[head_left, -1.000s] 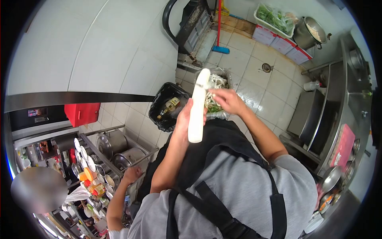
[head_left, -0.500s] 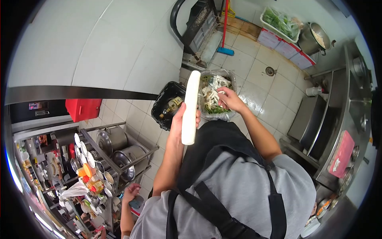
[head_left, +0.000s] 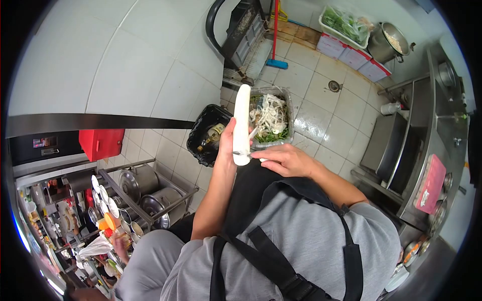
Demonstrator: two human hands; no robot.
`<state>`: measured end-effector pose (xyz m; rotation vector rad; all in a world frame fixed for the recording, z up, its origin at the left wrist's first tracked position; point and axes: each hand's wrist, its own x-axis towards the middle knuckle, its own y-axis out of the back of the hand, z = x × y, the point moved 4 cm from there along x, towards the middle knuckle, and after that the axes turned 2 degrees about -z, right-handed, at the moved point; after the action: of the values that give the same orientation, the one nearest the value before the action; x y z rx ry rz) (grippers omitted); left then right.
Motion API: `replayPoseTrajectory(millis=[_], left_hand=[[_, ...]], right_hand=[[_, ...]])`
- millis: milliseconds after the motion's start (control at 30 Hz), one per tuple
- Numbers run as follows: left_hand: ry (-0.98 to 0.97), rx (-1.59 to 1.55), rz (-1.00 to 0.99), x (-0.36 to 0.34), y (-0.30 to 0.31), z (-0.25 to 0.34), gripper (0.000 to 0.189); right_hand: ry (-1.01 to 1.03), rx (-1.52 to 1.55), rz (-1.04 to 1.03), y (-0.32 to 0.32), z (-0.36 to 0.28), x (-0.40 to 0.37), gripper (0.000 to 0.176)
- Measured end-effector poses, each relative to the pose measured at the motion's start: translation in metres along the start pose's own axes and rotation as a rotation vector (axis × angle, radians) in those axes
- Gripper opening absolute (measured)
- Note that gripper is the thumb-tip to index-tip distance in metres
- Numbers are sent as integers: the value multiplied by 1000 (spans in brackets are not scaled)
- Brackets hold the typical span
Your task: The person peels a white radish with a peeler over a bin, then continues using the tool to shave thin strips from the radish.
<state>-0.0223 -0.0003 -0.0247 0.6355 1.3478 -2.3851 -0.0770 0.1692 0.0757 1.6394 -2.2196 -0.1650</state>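
A long white peeled vegetable [head_left: 241,113] stands nearly upright in my left hand [head_left: 228,143], whose fingers wrap round its lower part. My right hand [head_left: 287,160] is closed round the handle of a peeler [head_left: 243,153], whose metal head lies across the vegetable near its lower end. Just behind them is a lined bin [head_left: 290,108] with white peelings [head_left: 271,115] and green scraps. To its left sits a black-lined bin [head_left: 195,134] with a bottle [head_left: 215,134] inside.
Metal racks with lidded pots [head_left: 138,183] stand at the left, near a red box [head_left: 102,144]. A co-worker's hand [head_left: 120,246] shows at lower left. A blue broom [head_left: 277,63], a crate of greens [head_left: 346,27] and a steel counter [head_left: 427,150] lie beyond.
My right hand has moved from above the scrap bin back to the lower end of the vegetable, with the peeler now against it. The co-worker's hand at lower left has shifted left.
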Motion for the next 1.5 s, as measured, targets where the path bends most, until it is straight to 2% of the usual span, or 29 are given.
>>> replayPoseTrajectory(millis=[167, 233, 300, 367, 467, 667, 733, 767, 900, 1000, 1033, 1067, 1100, 1167, 1233, 1300, 1333, 1367, 1400, 1467, 1500], left_hand=[[-51, 96, 99, -11, -17, -7, 47], [-3, 59, 2, -16, -20, -10, 48], [-32, 56, 15, -13, -13, -8, 48], [-28, 19, -50, -20, -16, -3, 49], [-89, -19, -92, -17, -13, 4, 50], [-52, -15, 5, -22, -16, -4, 50], [-27, 49, 61, -27, -23, -4, 50], [-8, 114, 117, -31, -24, -5, 51], [15, 96, 80, -44, -31, -9, 50], [30, 77, -10, -55, -24, -15, 53], [12, 72, -82, -59, -25, -15, 55], [11, 46, -68, -66, -32, -12, 56], [11, 48, -68, -69, -33, -13, 56], [-61, 110, 43, -69, -32, -4, 48], [-88, 109, 53, -63, -15, 0, 43], [-67, 203, 122, -54, 0, 5, 40], [-44, 171, 197, -52, 0, 8, 37], [-45, 170, 195, -46, 5, 9, 37], [-36, 131, 217, -38, 15, 8, 38], [-24, 97, 271, -24, 26, 5, 38], [-13, 102, 261, -18, 23, 6, 38]], right_hand=[[22, -47, 65, 0, 30, 0, 31], [73, -68, 124, 2, 34, 6, 29], [46, -69, 69, 5, 30, 9, 29], [151, 35, 45, 0, 15, 7, 30], [127, 97, -44, 3, 0, 7, 30], [152, 80, -21, -3, 16, 6, 28], [59, 28, 36, 6, 37, 13, 27], [88, -8, 134, 9, 52, 15, 26], [-108, -101, 189, 31, 105, 39, 26], [-204, -215, 271, 36, 200, 54, 30], [-515, 41, 257, 31, 242, 52, 29], [-818, 304, 236, 20, 275, 41, 28], [-816, 305, 237, 12, 290, 32, 28], [-921, 1015, 488, -2, 308, 20, 22], [-929, 926, 353, -5, 284, 12, 21], [-934, 827, 353, -9, 241, 7, 20], [-848, 746, 302, -9, 211, 9, 20], [-759, 666, 253, -9, 183, 12, 21], [-759, 664, 255, -11, 161, 11, 21], [-569, 601, 160, -18, 113, 9, 25], [-481, 476, 140, -19, 92, 7, 27]])
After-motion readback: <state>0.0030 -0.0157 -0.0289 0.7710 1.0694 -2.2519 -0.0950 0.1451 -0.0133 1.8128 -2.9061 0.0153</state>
